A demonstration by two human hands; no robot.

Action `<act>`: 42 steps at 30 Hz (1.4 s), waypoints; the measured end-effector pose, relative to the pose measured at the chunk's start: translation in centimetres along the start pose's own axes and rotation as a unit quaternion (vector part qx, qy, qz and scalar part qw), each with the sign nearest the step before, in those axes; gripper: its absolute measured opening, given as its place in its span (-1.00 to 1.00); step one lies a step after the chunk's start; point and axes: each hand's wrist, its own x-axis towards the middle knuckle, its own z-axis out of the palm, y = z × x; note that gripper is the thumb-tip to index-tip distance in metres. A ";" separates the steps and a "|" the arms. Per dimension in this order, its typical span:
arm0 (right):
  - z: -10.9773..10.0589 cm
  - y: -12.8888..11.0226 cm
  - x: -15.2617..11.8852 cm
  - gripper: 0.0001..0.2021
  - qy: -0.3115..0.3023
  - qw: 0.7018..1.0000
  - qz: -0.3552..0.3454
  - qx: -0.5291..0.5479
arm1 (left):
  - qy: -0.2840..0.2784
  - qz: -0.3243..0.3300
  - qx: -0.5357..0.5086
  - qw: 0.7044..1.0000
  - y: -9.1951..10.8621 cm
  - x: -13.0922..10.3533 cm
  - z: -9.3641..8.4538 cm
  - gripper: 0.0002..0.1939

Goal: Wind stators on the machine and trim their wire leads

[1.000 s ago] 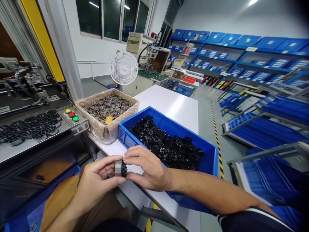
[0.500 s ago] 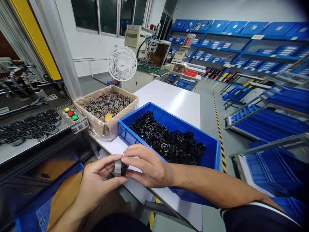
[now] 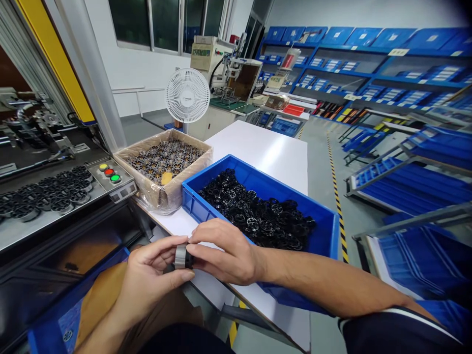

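Observation:
A short grey metal stator core (image 3: 180,256) is held on edge between the thumb and fingers of my left hand (image 3: 149,275). On its right face sits a black plastic end piece (image 3: 189,257), mostly hidden behind the fingers of my right hand (image 3: 224,253). Those fingers are closed around that black side and press against it. Both hands meet above the near edge of the white table. Just beyond them stands a blue bin (image 3: 191,202) heaped with loose black spoked plastic pieces (image 3: 254,211).
A plastic-lined carton (image 3: 147,194) of stator cores stands left of the bin. Farther left, finished-looking cores (image 3: 44,194) line a machine bench beside a button panel (image 3: 112,179). A white fan (image 3: 188,96) stands behind. Racks with blue trays (image 3: 416,177) are at right.
My right fingers have closed in on the black end piece, which now shows less and sits nearer the metal core. My left hand keeps its hold. The view has shifted slightly.

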 end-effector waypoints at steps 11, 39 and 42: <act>-0.1 0.0 0.2 -0.69 0.001 1.000 -0.002 -0.005 | -0.018 -0.017 -0.027 0.999 -0.3 0.1 -0.1 -0.49; 2.5 11.9 -8.1 -0.75 -0.249 0.888 0.386 -0.004 | 0.084 -0.011 0.164 0.983 -0.9 -0.7 -3.5 -0.57; 3.5 12.1 -9.3 -0.79 -0.294 0.867 0.402 0.008 | 0.106 0.027 0.185 0.977 -0.2 -1.2 -3.9 -0.59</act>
